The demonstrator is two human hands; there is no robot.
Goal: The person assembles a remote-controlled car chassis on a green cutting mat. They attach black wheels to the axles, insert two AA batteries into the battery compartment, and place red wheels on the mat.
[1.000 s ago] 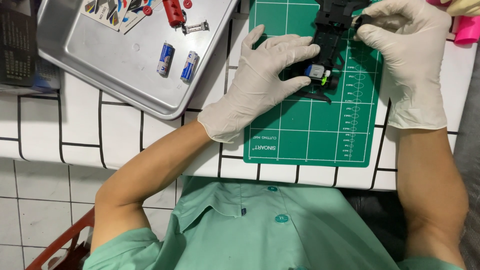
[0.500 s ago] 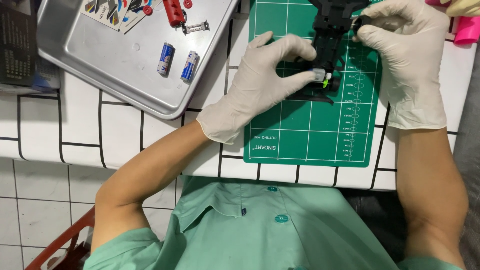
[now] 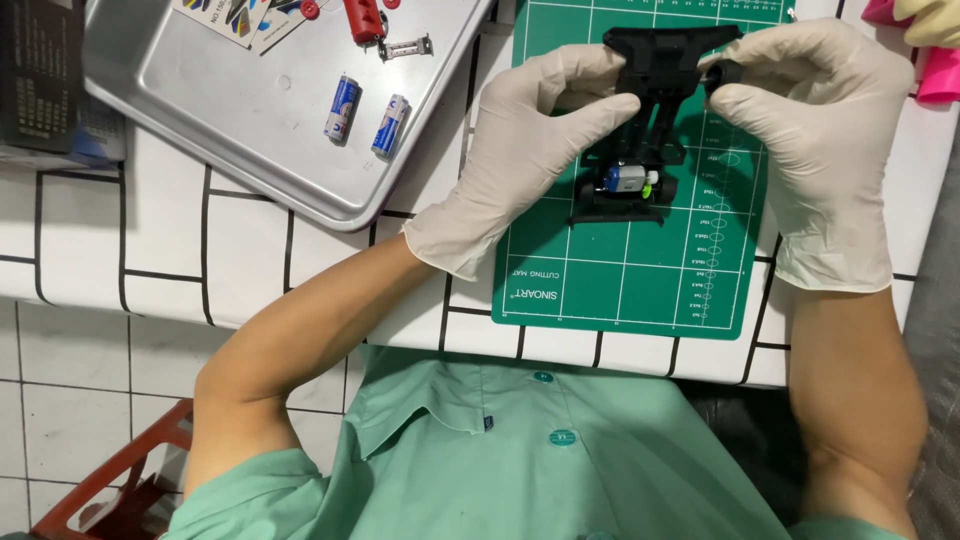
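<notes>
The left hand [image 3: 530,150], gloved, clamps on the left side of a black plastic chassis [image 3: 650,110], thumb pressed in against the frame's edge and the other fingers curled over its top corner. The right hand [image 3: 815,130], also gloved, closes on the right side, with its fingertips pinched around a small black wheel [image 3: 722,72] at the end of the chassis's wide crossbar. Between them the two hands hold the chassis just over a green cutting mat [image 3: 640,270], upper centre of the view; whether its lower end rests on the mat cannot be told.

The chassis looks like thin moulded plastic: light, stiff along its spine, but likely to flex or snap at the slim struts. A small silver motor [image 3: 625,178] with a blue end and a green gear sits near its lower end, and it probably shifts the weight that way. The best hold seems to be on the broad crossbar and outer rails, as now, not on the motor or gear. The gloves may slide on the smooth plastic, so a firm pinch suits it.

To the left, a metal tray [image 3: 250,150] holds two batteries [image 3: 365,117] and a red part [image 3: 362,18]. A pink object [image 3: 935,75] lies at the right edge.
</notes>
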